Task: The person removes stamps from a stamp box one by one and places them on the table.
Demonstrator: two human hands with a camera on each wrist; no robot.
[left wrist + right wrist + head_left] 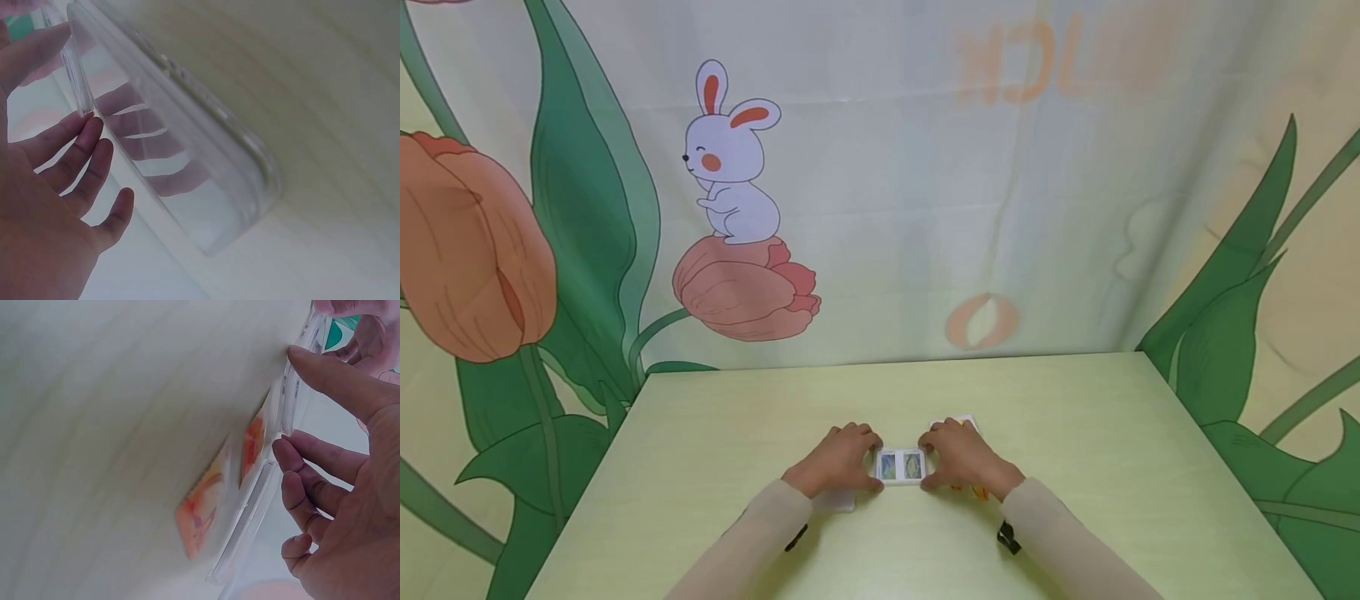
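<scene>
Two hands meet at the lower centre of the head view, over a pale green desk (1075, 433). The left hand (838, 458) and right hand (964, 457) pinch a small picture card (901, 467) between them, fingers curled on its ends. A clear case (187, 156) lies under the left hand; orange cards (203, 512) lie under the right.

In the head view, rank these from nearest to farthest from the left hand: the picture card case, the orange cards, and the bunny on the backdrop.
1. Picture card case: touching the left hand, on its right.
2. Orange cards: beyond the case, under the right hand.
3. Bunny: far up on the backdrop.
</scene>
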